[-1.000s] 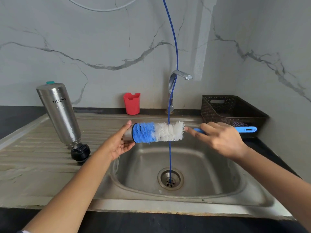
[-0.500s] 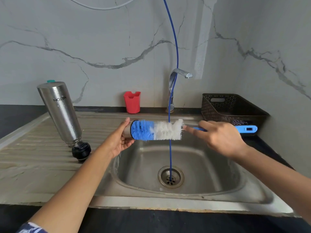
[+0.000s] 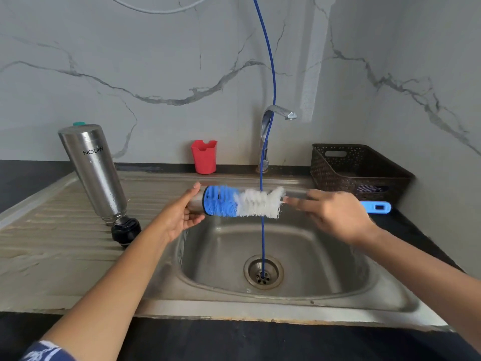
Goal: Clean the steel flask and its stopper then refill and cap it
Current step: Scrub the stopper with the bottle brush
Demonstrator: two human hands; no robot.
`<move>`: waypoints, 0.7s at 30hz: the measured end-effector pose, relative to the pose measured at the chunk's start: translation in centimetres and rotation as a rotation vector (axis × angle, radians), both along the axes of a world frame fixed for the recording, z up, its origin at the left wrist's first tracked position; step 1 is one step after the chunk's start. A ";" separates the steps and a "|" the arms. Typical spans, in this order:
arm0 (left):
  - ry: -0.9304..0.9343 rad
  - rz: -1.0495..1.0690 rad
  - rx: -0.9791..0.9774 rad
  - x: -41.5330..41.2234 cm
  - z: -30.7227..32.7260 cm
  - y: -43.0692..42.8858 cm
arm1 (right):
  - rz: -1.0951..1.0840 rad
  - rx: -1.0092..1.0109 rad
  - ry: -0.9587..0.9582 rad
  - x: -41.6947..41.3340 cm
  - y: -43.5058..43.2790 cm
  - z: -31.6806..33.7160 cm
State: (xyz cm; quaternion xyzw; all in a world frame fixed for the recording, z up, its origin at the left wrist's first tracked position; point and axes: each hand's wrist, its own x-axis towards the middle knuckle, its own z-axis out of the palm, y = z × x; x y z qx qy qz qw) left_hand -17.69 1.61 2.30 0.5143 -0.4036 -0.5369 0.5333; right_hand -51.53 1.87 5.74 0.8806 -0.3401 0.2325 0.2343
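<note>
Here, a marble-veined wall (image 3: 130, 61) backs a dark surface (image 3: 26, 178) that carries a steel sink (image 3: 325, 256) with a ribbed drainboard (image 3: 52, 243) on its left. A brown perforated basket (image 3: 338, 173) sits on the surface to the right of the basin, against the wall. The steel flask (image 3: 93, 173) stands mouth down on the drainboard, well left of the basin, and looks tilted in this wide view. A tap (image 3: 268, 126) rises behind the basin, and a thin blue hose (image 3: 272, 74) hangs down past it into the drain (image 3: 263, 273).

Above the basin a bottle brush (image 3: 244, 201) with blue and white bristles is held level. The right hand (image 3: 335, 214), somewhat blurred, grips its blue handle with curled fingers. The left hand (image 3: 179, 217) holds a small steel cap (image 3: 196, 203) at the brush's blue tip, thumb on top and fingers curled beneath. Whether the bristles reach inside the cap cannot be told.

A red holder (image 3: 204, 157) stands at the wall, left of the tap. The black stopper (image 3: 125, 230) lies on the drainboard just beside the flask's mouth.
</note>
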 end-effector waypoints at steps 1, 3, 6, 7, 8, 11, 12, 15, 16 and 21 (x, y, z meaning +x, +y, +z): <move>-0.050 0.017 0.063 -0.1 -0.1 -0.1 | -0.012 -0.214 0.102 0.0 0.3 0.0; -0.101 0.018 0.136 -0.1 -0.2 -0.2 | 0.027 -0.427 0.215 -0.1 0.4 0.2; -0.064 -0.016 0.111 0.3 -0.6 -0.1 | 0.035 -0.210 0.112 0.3 0.2 0.4; -0.017 -0.038 0.071 0.7 -0.7 0.0 | 0.006 0.082 0.020 0.6 0.1 0.9; 0.041 -0.072 0.020 1.0 -0.8 0.2 | -0.029 0.454 -0.070 0.7 -0.1 1.4; 0.106 -0.201 -0.126 1.7 -1.4 0.0 | 0.002 1.263 -0.429 -0.2 -1.2 2.2; 0.097 -0.213 -0.143 1.5 -1.4 0.0 | -0.001 1.178 -0.403 -0.6 -1.3 2.1; 0.005 -0.104 -0.068 0.2 -0.7 0.1 | -0.017 0.229 -0.019 -1.3 -1.3 0.8; -0.032 -0.068 -0.023 -0.2 -0.4 0.1 | -0.003 -0.033 0.061 -1.4 -0.9 0.2; -0.111 -0.055 0.083 0.0 -0.9 -0.2 | 0.037 -0.379 0.173 -0.8 -0.1 -0.4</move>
